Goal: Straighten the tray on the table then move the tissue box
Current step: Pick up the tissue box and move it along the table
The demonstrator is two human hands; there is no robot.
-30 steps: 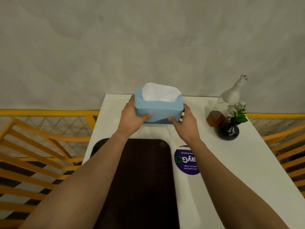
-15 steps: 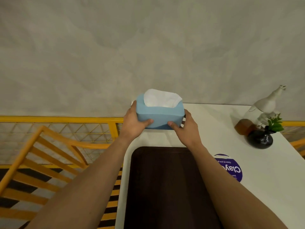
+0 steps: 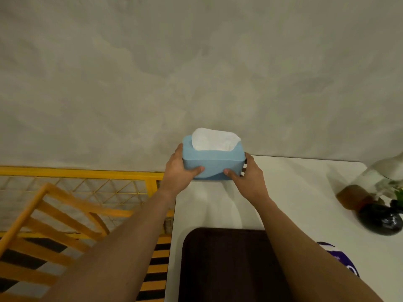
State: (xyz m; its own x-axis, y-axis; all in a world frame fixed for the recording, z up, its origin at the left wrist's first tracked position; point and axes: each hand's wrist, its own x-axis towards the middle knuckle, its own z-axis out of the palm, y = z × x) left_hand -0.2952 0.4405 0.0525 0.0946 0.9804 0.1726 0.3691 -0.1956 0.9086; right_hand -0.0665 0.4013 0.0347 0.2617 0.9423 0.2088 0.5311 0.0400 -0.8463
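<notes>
A light blue tissue box (image 3: 212,161) with white tissue showing at its top sits at the far left corner of the white table (image 3: 301,192), close to the wall. My left hand (image 3: 180,170) grips its left end and my right hand (image 3: 247,176) grips its right end, thumbs on the near face. Whether the box rests on the table or hovers just above it I cannot tell. The dark brown tray (image 3: 226,264) lies nearer to me between my forearms, its edges square with the table's left edge.
A black round vase (image 3: 380,221) with a green plant, a brown block (image 3: 353,196) and a white bottle (image 3: 388,168) stand at the right. A purple round sticker (image 3: 340,260) lies beside the tray. Yellow railings (image 3: 76,173) and orange slats are left of the table.
Both hands have carried the tissue box toward the table's far left corner. The view has swung left, so the vase and sticker now sit at the right edge.
</notes>
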